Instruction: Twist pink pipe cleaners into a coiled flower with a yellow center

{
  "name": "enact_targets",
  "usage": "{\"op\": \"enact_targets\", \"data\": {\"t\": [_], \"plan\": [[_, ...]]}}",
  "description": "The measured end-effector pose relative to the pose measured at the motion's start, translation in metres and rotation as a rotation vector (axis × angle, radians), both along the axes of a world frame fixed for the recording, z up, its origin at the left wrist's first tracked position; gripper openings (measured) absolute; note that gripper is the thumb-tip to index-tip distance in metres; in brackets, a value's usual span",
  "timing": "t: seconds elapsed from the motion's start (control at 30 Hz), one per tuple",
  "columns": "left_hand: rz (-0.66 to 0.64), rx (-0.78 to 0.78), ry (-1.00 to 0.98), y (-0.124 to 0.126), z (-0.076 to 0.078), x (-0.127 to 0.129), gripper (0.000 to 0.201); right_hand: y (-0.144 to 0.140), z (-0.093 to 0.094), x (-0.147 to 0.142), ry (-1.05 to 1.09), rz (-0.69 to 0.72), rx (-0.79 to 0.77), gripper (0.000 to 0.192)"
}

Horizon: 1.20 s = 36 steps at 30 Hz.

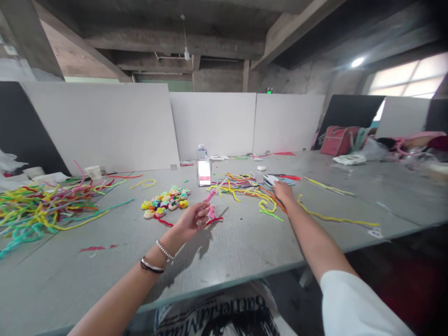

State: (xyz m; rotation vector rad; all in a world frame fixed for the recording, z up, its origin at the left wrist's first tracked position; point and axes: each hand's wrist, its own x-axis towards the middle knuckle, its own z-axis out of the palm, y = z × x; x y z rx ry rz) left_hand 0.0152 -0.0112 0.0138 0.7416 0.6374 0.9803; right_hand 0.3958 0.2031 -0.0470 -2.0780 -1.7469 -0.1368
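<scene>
Our left fingers [202,213] are pinched shut around a pink pipe cleaner piece [210,203], which sticks up from the left hand [191,220] above the grey table [245,242], its lower end trailing to a red bit on the surface. Our right hand [283,191] reaches well forward and lies flat, fingers spread loosely over a small white and dark object [270,179] at the edge of a tangle of loose pipe cleaners [245,186]; we cannot tell whether it grips anything. Just left of the left hand sits a cluster of small finished flowers [166,201], and beyond it a small bottle [204,171] stands upright. A big heap of coloured pipe cleaners [38,210] crowds the table's left side. Between our two forearms the tabletop is bare down to the near edge, and the stretch right of our right arm holds only a few long yellow strands [336,217]. White partition boards [213,123] wall the far edge; a pink bag [338,140] rests at the far right.
</scene>
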Motion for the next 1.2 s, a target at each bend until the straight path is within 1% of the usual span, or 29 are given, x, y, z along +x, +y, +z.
{"op": "enact_targets", "data": {"t": [0.17,0.3,0.43,0.6,0.77,0.87,0.97,1.1,1.2], "plan": [[0.036,0.009,0.044,-0.001,0.000,0.000,0.017,-0.006,0.013,0.011,0.026,-0.080,0.077,0.039],[0.027,0.010,0.049,0.001,-0.002,0.000,0.018,-0.009,0.019,0.023,0.085,-0.162,0.109,0.038],[0.026,0.007,0.057,0.000,-0.001,0.002,0.019,-0.012,0.022,0.032,0.159,-0.242,0.141,0.038],[0.024,-0.014,0.036,-0.001,0.002,0.004,0.014,-0.021,0.020,0.042,0.238,-0.316,0.150,0.041],[0.038,-0.008,0.028,0.002,-0.001,0.001,0.008,-0.025,0.018,0.043,0.264,-0.317,0.160,0.041],[0.020,-0.020,0.024,0.005,-0.005,0.001,0.012,-0.024,0.017,0.042,0.271,-0.311,0.185,0.041],[0.000,-0.012,0.031,0.007,-0.007,0.001,0.014,-0.021,0.016,0.042,0.324,-0.311,0.206,0.039],[-0.001,-0.003,0.038,0.007,-0.007,0.002,0.015,-0.015,0.013,0.038,0.369,-0.288,0.215,0.037],[0.002,-0.006,0.047,0.005,-0.005,0.002,0.016,-0.011,0.007,0.033,0.386,-0.278,0.238,0.038]]}}
